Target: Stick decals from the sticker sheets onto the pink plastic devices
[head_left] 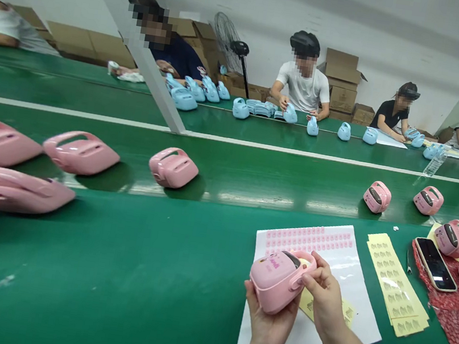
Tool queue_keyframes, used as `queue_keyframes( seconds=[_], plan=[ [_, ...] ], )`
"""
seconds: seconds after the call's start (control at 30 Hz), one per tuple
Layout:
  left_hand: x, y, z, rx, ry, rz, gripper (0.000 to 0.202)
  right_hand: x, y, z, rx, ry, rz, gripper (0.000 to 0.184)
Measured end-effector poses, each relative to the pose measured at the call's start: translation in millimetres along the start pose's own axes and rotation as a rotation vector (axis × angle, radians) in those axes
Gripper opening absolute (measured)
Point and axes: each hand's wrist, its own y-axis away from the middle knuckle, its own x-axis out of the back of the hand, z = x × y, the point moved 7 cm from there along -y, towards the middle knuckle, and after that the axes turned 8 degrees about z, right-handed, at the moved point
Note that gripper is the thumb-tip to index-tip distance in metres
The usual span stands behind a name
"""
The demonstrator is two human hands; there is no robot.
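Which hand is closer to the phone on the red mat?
Right. The right hand, at the pink case's handle, sits nearer the phone; the left hand cups the case from below, farther away.

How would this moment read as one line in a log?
left hand: cradles pink case | right hand: fingers at its handle | beneath: sticker sheet

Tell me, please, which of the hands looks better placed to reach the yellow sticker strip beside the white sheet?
Probably the right hand: it only fingers the pink case at its handle and lies nearer the yellow sticker strip, while the left hand cradles the case from below.
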Motion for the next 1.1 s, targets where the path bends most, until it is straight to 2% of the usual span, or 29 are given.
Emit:
queue_keyframes(
  seconds=[0.27,0.57,0.83,1.0,1.1],
  plan=[
    [2.5,2.8,-3.6,0.024,0.058,0.149,0.037,-2.3,3.5,-11.2,0.048,0.072,-0.035,0.013],
    [5.7,4.1,-4.5,0.015,0.048,0.175,0.042,3.6,2.7,-3.5,0.116,0.173,-0.018,0.012],
    [2.7,6.1,-8.5,0.032,0.041,0.216,0.045,12.4,4.6,4.1,0.224,0.176,0.065,0.015],
    [4.4,9.1,-13.3,0.053,0.067,0.293,0.045,9.9,10.7,-8.4,0.304,0.294,0.12,0.015],
    [5.6,11.5,-15.8,0.077,0.072,0.315,0.048,10.8,14.5,-16.8,0.382,0.358,0.171,0.009]
  ],
)
